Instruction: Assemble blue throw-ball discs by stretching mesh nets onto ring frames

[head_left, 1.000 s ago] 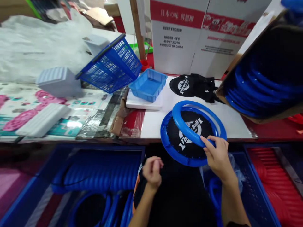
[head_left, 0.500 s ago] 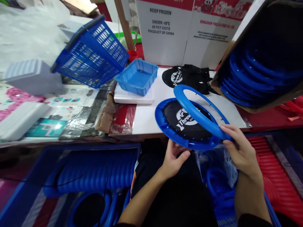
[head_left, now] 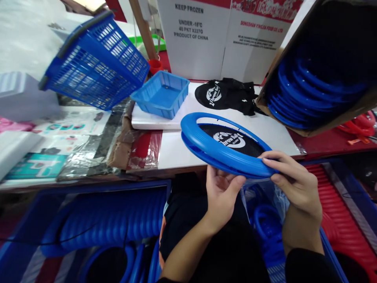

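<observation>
A blue plastic ring (head_left: 203, 143) lies over a blue frame whose black mesh disc (head_left: 246, 143) carries a white printed logo. A narrow gap shows between ring and frame along their left and near side. My left hand (head_left: 222, 192) supports the frame from below, thumb at its near edge and fingertips hidden underneath. At the right end, my right hand (head_left: 294, 181) pinches the rim of the ring, fingers on top and thumb below. Behind them, a pile of black printed mesh discs (head_left: 224, 96) rests on the white board (head_left: 173, 149).
An open carton (head_left: 312, 131) with stacked blue rings leans at the right. A light blue tray (head_left: 163, 98) and a tilted blue basket (head_left: 97, 63) stand at the left. Below the table edge are rows of blue rings (head_left: 112, 216) and red rings (head_left: 338, 220).
The ring has come down from a slant onto the mesh frame and now lines up with it. Both hands have stayed on their pieces, and the view has shifted slightly.
</observation>
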Demonstrator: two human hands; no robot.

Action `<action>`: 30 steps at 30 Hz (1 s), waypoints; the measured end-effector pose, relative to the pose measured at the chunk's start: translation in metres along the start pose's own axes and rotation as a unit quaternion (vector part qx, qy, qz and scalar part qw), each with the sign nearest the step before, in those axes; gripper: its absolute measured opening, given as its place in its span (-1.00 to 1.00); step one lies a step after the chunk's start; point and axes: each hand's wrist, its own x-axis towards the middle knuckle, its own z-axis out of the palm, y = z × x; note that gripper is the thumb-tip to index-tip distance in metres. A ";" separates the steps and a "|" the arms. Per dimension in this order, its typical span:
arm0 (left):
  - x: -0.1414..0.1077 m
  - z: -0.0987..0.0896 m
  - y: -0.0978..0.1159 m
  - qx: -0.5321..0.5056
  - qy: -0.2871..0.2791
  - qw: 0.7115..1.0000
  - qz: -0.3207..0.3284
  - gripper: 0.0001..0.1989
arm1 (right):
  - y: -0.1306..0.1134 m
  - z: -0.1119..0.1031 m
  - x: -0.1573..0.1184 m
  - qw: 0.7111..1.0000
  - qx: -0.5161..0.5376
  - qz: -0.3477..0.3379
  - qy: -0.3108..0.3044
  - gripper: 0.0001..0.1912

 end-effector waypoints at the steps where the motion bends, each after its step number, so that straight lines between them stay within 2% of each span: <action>1: 0.000 0.001 0.002 0.000 0.002 1.000 0.000 -0.58 | -0.001 -0.002 0.001 1.000 0.000 0.004 -0.009 -0.47; 11: 0.000 0.007 0.006 0.019 0.000 1.000 -0.014 -0.55 | -0.015 -0.005 0.012 0.998 -0.020 0.062 -0.004 -0.56; 17: 0.000 0.014 0.006 0.000 -0.012 1.000 -0.028 -0.51 | -0.032 0.000 0.021 0.994 -0.039 0.086 0.045 -0.62; 23: 0.002 0.017 0.010 0.026 0.002 0.999 -0.025 -0.44 | -0.044 0.005 0.034 0.993 -0.042 0.095 0.058 -0.67; 30: 0.001 0.017 0.011 0.031 -0.006 0.999 -0.026 -0.51 | -0.047 -0.002 0.043 0.993 -0.067 0.082 0.052 -0.67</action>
